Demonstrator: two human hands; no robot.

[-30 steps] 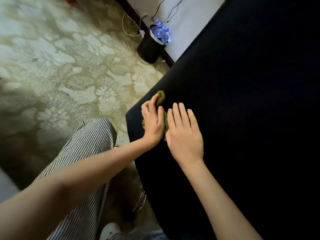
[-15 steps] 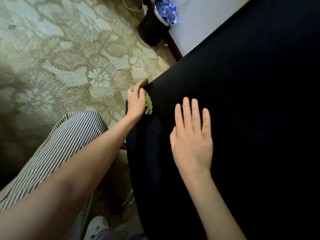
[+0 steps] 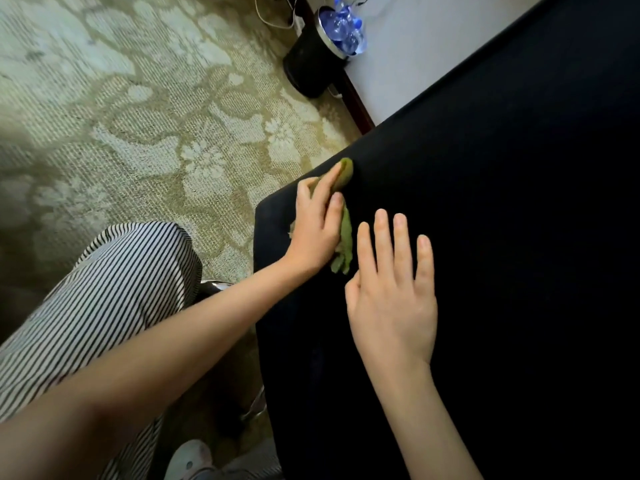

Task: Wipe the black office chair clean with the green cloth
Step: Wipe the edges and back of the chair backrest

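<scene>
The black office chair [image 3: 502, 237] fills the right half of the head view as a broad dark fabric surface. A small green cloth [image 3: 346, 237] lies on it near its left edge, mostly covered by my left hand [image 3: 317, 230]. That hand presses the cloth onto the fabric with its fingers stretched out over it, and green shows past the fingertips and along the hand's right side. Just to the right, my right hand [image 3: 394, 296] lies flat on the chair with fingers straight and slightly spread, a small gap away from the cloth.
A black waste bin [image 3: 311, 60] holding blue plastic bottles [image 3: 341, 24] stands by the wall at the top, with cables [image 3: 273, 15] beside it. Patterned carpet [image 3: 138, 116] covers the floor on the left. My striped trouser leg [image 3: 114, 299] and shoe [image 3: 188, 460] are beside the chair's chrome base [image 3: 256, 407].
My left hand has slid the cloth from the chair's left edge back onto the surface, toward my right hand. My right hand has stayed flat on the chair.
</scene>
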